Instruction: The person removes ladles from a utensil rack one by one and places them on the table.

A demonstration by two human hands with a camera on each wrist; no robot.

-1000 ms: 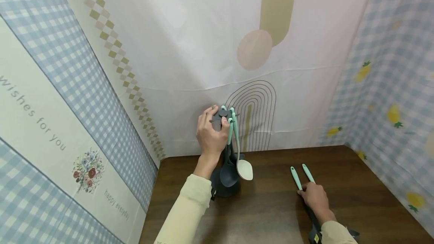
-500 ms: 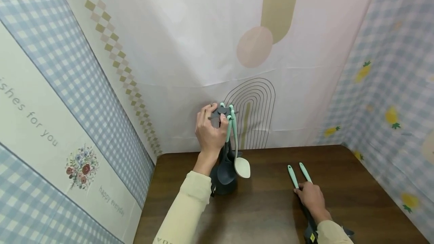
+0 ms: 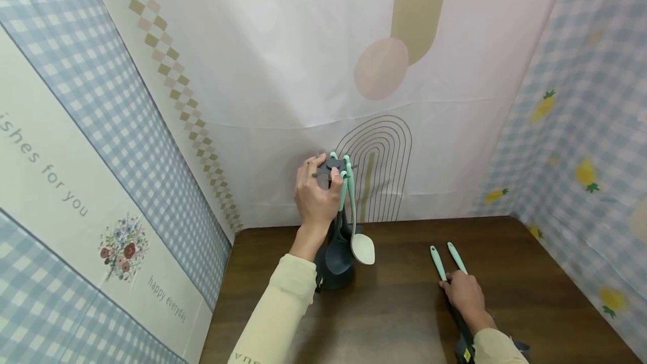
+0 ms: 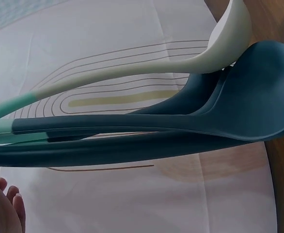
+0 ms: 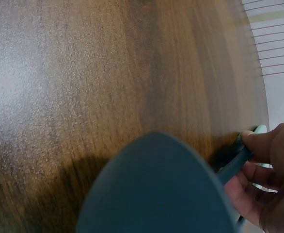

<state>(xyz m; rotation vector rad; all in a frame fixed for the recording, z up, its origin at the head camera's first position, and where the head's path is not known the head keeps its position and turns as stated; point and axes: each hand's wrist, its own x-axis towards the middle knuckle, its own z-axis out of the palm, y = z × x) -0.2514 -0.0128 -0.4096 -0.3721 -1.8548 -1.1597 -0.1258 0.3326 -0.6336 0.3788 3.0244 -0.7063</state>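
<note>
My left hand (image 3: 315,198) grips the dark top of a utensil stand (image 3: 323,169), fingers on its far side and thumb in front. Mint-handled utensils hang from it, among them a cream ladle (image 3: 363,249) and a dark spoon (image 3: 338,257). The stand's dark pole (image 4: 108,151) shows up close in the left wrist view. At the right, low over the table, my right hand (image 3: 466,295) pinches the dark shaft of a mint-handled utensil (image 3: 437,263). Its broad dark head (image 5: 156,189) fills the bottom of the right wrist view. A second mint handle (image 3: 457,257) lies beside it, partly under the hand.
The brown wooden table (image 3: 394,308) ends at a white patterned cloth (image 3: 283,72) behind the stand. Blue checked cloths (image 3: 571,145) hang on both sides. The stand's round dark base (image 3: 335,282) rests near the table's back left.
The head view has shifted slightly. Both hands keep their hold in much the same places.
</note>
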